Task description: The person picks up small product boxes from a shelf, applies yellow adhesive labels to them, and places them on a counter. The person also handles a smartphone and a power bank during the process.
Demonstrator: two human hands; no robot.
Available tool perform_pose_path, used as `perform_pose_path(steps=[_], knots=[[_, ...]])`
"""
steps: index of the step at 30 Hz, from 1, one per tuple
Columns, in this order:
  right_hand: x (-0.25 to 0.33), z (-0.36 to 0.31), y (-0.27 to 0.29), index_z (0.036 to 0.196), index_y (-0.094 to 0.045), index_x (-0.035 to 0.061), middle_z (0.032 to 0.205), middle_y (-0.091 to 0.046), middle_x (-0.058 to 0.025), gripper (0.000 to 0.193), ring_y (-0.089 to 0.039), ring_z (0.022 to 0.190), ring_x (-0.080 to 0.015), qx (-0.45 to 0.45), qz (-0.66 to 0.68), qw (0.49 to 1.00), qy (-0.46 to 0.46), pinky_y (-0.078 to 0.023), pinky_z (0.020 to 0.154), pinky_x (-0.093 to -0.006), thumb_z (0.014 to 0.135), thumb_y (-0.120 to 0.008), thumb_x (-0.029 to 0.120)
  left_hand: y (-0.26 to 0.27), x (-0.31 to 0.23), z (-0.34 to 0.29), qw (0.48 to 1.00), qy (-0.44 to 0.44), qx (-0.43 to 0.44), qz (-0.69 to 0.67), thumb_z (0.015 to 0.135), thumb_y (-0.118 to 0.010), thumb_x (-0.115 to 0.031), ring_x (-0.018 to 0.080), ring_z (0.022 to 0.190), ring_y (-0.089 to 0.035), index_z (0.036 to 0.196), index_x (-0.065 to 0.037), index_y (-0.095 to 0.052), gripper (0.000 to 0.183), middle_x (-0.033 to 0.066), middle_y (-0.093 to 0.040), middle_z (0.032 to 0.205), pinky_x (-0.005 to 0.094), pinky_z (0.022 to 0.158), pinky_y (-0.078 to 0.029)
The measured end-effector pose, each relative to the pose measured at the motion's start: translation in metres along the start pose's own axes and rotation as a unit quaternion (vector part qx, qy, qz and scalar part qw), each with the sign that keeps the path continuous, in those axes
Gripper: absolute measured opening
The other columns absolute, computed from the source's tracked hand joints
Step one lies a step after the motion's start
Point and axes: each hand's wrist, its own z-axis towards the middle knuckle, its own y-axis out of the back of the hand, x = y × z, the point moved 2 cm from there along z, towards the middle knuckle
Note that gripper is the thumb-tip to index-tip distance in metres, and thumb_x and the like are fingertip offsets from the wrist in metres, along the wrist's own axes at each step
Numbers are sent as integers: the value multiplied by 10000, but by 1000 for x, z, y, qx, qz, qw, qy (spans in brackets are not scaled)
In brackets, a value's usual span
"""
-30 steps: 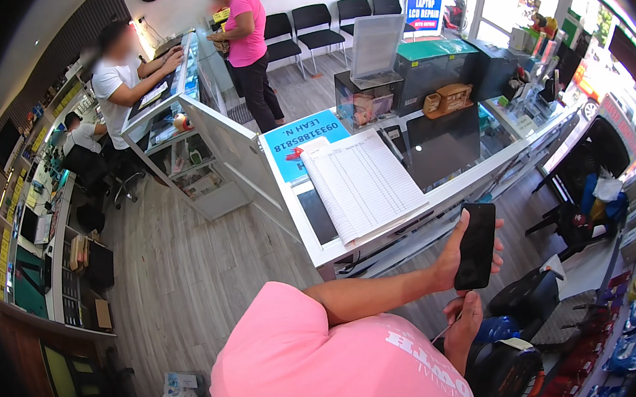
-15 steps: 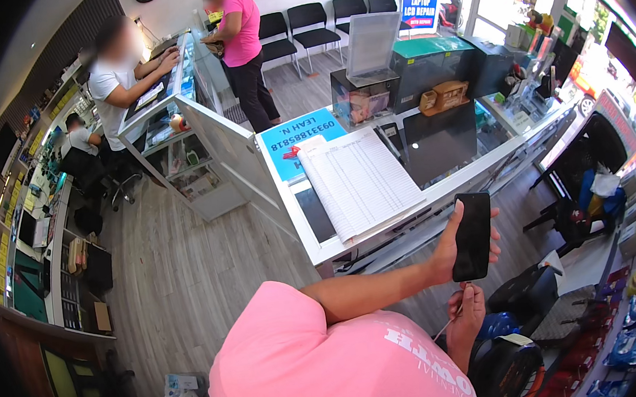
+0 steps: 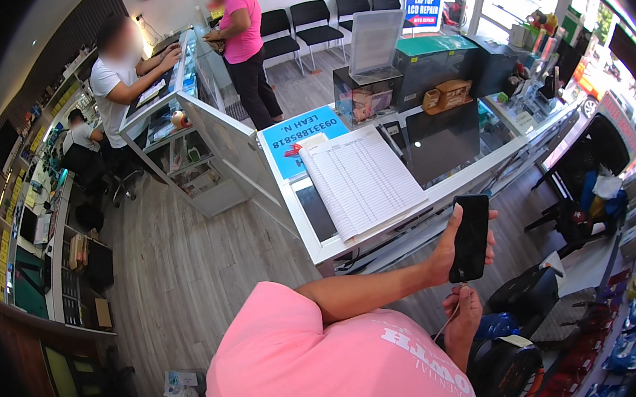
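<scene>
A black smartphone [image 3: 470, 238] with a dark screen stands nearly upright in my left hand [image 3: 442, 256]. The thumb lies along its left edge, and the fingertips show past its right edge. Just under the phone's lower end, my right hand [image 3: 464, 319] pinches a thin, light-coloured charging cable [image 3: 450, 321]. The cable's tip is at the bottom edge of the phone; whether it is inside the port I cannot tell. From my right hand the cable trails down past my pink shirt [image 3: 347, 362].
Ahead stands a glass display counter [image 3: 382, 235] bearing an open ruled notebook [image 3: 365, 179] and a blue sign [image 3: 293, 134]. Packaged goods [image 3: 632, 330] hang at the right, near a black chair [image 3: 591, 159]. Two people [image 3: 123, 87] [image 3: 240, 46] stand at the far counter; another sits behind.
The phone tilts slightly more and sits a little further left. My right hand has shifted slightly left below it, still on the cable.
</scene>
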Motion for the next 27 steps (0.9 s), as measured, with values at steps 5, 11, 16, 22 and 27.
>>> perform_pose_path(steps=[5, 11, 16, 22, 27], knots=[[-1, 1, -2, 986, -641, 47, 711, -685, -47, 292, -525, 568, -62, 3, -5, 1000, 18, -384, 577, -202, 1072, -613, 325, -6, -4, 0, 1000, 6, -20, -16, 969, -377, -817, 185, 791, -669, 1452, -94, -480, 875, 56, -635, 949, 349, 776, -578], [5, 1, -4, 972, -642, 47, 706, -686, -41, 296, -550, 575, -64, -3, -9, 1000, 24, -386, 574, -203, 1070, -616, 325, -6, -2, 4, 999, 21, -30, -34, 960, -392, -823, 188, 752, -664, 1419, -88, -493, 873, 61, -632, 913, 351, 743, -577], [6, 0, -4, 971, -642, 44, 695, -684, -42, 294, -545, 562, -65, -10, -10, 1000, 23, -389, 565, -207, 1071, -614, 319, -6, -2, 6, 999, 24, -27, -28, 965, -387, -819, 195, 770, -675, 1431, -75, -482, 883, 75, -642, 932, 362, 765, -584], [6, 2, 0, 990, -647, 31, 691, -683, -54, 326, -537, 555, -72, 1, -20, 999, 29, -400, 564, -209, 1081, -587, 339, -6, -3, 9, 999, 28, -25, -26, 963, -387, -821, 213, 788, -681, 1435, -72, -480, 890, 84, -651, 950, 376, 785, -586], [18, 0, -7, 1035, -650, 5, 696, -687, -73, 390, -569, 573, -91, 22, -21, 1000, 9, -432, 558, -218, 1093, -551, 378, -7, -8, 15, 998, 39, -19, -42, 958, -382, -828, 229, 814, -688, 1447, -79, -475, 899, 91, -664, 974, 390, 797, -587]])
